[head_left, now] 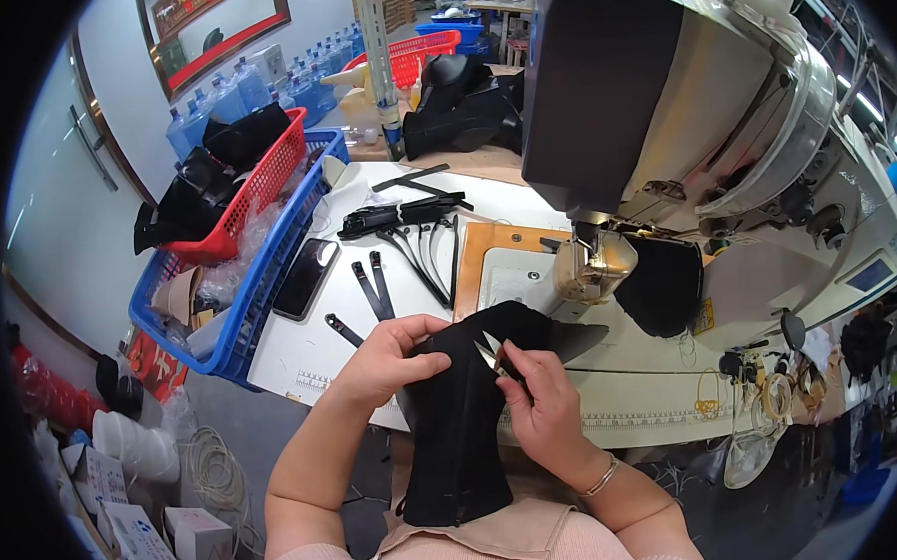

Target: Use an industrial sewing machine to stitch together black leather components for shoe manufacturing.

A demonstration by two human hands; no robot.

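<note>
A black boot upper (456,410) lies upright along my lap, its wider top end bent over the table's front edge. My left hand (397,362) grips its upper left side, thumb on top and the other fingers partly hidden behind it. Pinched in my right hand (539,396) is a small pair of metal thread snips (492,350), blades pointing up and left against the black material near its seam. Just beyond the upper is the post of a sewing machine (593,269), with its dark head above to the right.
Black straps with buckles (374,288) and a dark phone (306,278) lie on the white table (282,352). At the left stand a blue basket (260,323) and a red basket (278,152) with black pieces. More black boots (461,109) lie at the back.
</note>
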